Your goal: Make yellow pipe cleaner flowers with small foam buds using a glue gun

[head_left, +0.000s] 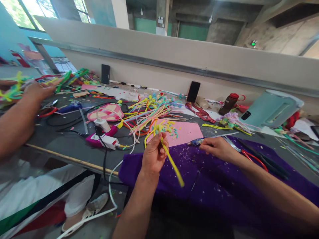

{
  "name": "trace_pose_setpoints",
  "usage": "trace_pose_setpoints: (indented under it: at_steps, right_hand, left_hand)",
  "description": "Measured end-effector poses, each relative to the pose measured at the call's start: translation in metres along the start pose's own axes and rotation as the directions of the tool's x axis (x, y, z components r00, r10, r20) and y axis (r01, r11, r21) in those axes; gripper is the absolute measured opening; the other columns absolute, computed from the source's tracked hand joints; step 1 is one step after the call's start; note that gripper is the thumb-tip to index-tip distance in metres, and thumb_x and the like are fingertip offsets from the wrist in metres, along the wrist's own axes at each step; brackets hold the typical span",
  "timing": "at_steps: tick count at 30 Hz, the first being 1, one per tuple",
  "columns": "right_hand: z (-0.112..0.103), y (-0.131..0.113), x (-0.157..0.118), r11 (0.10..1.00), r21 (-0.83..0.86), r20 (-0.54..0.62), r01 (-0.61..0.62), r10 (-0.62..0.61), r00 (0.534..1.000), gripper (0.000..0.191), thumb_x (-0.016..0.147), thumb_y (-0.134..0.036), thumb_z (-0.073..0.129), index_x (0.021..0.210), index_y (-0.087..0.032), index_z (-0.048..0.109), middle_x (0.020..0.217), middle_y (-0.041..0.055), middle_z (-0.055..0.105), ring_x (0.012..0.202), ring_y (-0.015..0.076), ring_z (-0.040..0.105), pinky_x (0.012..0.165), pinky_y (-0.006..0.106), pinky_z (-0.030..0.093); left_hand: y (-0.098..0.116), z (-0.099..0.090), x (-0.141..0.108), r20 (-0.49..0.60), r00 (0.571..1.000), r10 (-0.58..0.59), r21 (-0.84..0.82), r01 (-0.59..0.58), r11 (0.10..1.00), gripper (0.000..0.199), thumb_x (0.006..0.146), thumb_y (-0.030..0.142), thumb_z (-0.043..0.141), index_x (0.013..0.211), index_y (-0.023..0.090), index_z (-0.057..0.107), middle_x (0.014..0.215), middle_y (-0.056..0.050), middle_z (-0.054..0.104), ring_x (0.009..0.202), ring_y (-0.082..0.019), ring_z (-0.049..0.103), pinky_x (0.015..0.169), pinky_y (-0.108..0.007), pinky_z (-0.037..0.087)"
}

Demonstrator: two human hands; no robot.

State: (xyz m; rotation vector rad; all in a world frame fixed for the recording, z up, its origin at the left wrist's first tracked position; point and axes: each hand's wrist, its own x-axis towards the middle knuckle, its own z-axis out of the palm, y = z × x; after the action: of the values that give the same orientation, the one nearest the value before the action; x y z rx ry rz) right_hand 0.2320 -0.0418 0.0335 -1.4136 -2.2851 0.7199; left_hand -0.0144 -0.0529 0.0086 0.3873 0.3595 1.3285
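My left hand (155, 153) is closed in a pinch on a yellow pipe cleaner (173, 163), whose free end slants down to the right. Yellow and teal fuzzy bits (164, 127) show just beyond those fingers; I cannot tell which are joined to the stem. To the right, my right hand (215, 147) is curled around a blue glue gun (196, 142), mostly hidden by the fingers. Its nozzle points left, and a clear glue stick (225, 134) sticks out behind. Under both hands lie a pink sheet (190, 131) and a purple cloth (206, 179).
Bundled pipe cleaners (149, 113) lie behind the pink sheet. Red-handled scissors (253, 159) rest by my right forearm. A power strip (99, 139) with cords sits left. Two phones, a bottle (228, 103) and a teal bin (272, 109) stand behind. A co-worker's hand (37, 94) holds pipe cleaners.
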Motion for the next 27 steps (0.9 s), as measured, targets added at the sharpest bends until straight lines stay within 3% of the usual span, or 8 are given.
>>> trace_pose_setpoints:
  at_steps: [7, 13, 19, 24, 27]
  right_hand:
    - [0.001, 0.006, 0.067, 0.989, -0.134, -0.142, 0.056, -0.075, 0.987, 0.025, 0.077, -0.034, 0.052, 0.064, -0.015, 0.062, 0.055, 0.0005, 0.060, 0.047, 0.0092, 0.048, 0.048, 0.021, 0.030]
    - [0.011, 0.023, 0.104, 0.971, -0.229, -0.062, 0.061, -0.077, 0.995, 0.019, 0.077, -0.025, 0.050, 0.071, -0.015, 0.065, 0.061, 0.0013, 0.063, 0.052, 0.0098, 0.053, 0.051, 0.020, 0.032]
    - [0.035, 0.008, 0.115, 0.834, -0.452, 0.112, 0.316, -0.298, 0.948, 0.019, 0.078, -0.024, 0.051, 0.091, -0.020, 0.064, 0.090, 0.0040, 0.064, 0.077, 0.0144, 0.057, 0.061, 0.022, 0.034]
    - [0.052, -0.004, 0.122, 0.683, -0.642, 0.249, 0.349, -0.245, 0.937, 0.023, 0.083, -0.027, 0.043, 0.090, -0.017, 0.062, 0.089, 0.0089, 0.061, 0.073, 0.0167, 0.056, 0.054, 0.023, 0.030]
    - [0.054, -0.006, 0.125, 0.677, -0.651, 0.241, 0.344, -0.246, 0.939, 0.021, 0.083, -0.024, 0.043, 0.089, -0.015, 0.060, 0.090, 0.0100, 0.061, 0.072, 0.0171, 0.056, 0.054, 0.024, 0.030]
  left_hand:
    - [-0.013, -0.003, 0.009, -0.075, 0.996, -0.054, 0.044, 0.057, 0.997, 0.015, 0.068, 0.023, 0.064, 0.076, 0.012, 0.058, 0.051, 0.006, 0.047, 0.034, 0.001, 0.035, 0.028, -0.008, 0.024]
    - [-0.014, -0.009, 0.007, -0.139, 0.990, -0.032, 0.071, 0.042, 0.997, 0.017, 0.069, 0.026, 0.063, 0.079, 0.013, 0.057, 0.053, 0.006, 0.048, 0.035, 0.001, 0.038, 0.029, -0.008, 0.025]
    - [-0.015, -0.006, 0.006, -0.155, 0.988, -0.021, 0.107, 0.037, 0.994, 0.019, 0.069, 0.028, 0.063, 0.080, 0.014, 0.058, 0.053, 0.006, 0.049, 0.035, 0.001, 0.037, 0.029, -0.009, 0.026]
    - [-0.017, -0.007, 0.005, -0.151, 0.988, -0.022, 0.126, 0.041, 0.991, 0.020, 0.068, 0.029, 0.063, 0.080, 0.013, 0.059, 0.055, 0.005, 0.050, 0.035, 0.001, 0.037, 0.029, -0.009, 0.026]
    - [-0.017, -0.008, 0.004, -0.136, 0.991, -0.015, 0.134, 0.034, 0.990, 0.020, 0.070, 0.029, 0.062, 0.081, 0.013, 0.059, 0.056, 0.005, 0.051, 0.036, 0.001, 0.038, 0.029, -0.009, 0.027]
